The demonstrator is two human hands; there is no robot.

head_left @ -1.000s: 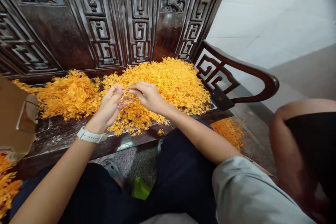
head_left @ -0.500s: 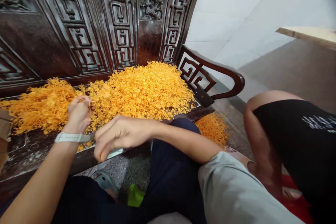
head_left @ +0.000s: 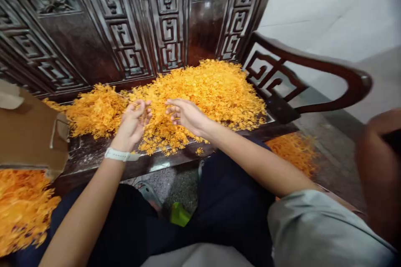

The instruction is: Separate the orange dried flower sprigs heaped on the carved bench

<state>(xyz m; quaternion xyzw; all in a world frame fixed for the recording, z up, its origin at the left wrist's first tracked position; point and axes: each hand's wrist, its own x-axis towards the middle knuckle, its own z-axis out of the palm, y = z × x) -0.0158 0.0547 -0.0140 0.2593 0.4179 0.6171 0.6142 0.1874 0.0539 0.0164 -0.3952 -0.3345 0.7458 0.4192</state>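
A large heap of small orange-yellow flower pieces point(head_left: 200, 100) covers the seat of a dark carved wooden bench point(head_left: 103, 154). A stringier orange mass point(head_left: 97, 110) lies to its left. My left hand point(head_left: 133, 124) hovers over the heap's front, palm up, with its fingers curled and apart and a white wristband point(head_left: 117, 154) on the wrist. My right hand point(head_left: 185, 114) is close beside it, fingers spread above the flowers. Neither hand shows anything held.
A brown cardboard box point(head_left: 31, 133) stands at the left, above another orange pile point(head_left: 20, 212). More orange material point(head_left: 293, 152) lies on the floor right of the bench. The bench's curved armrest point(head_left: 316, 62) rises at right, and a nearby person's arm point(head_left: 380, 175) blurs the right edge.
My hands pinched together over the heap a second ago. Half a second ago, my right hand was low at the bench front. Now it is back over the heap, spread open, apart from my left hand.
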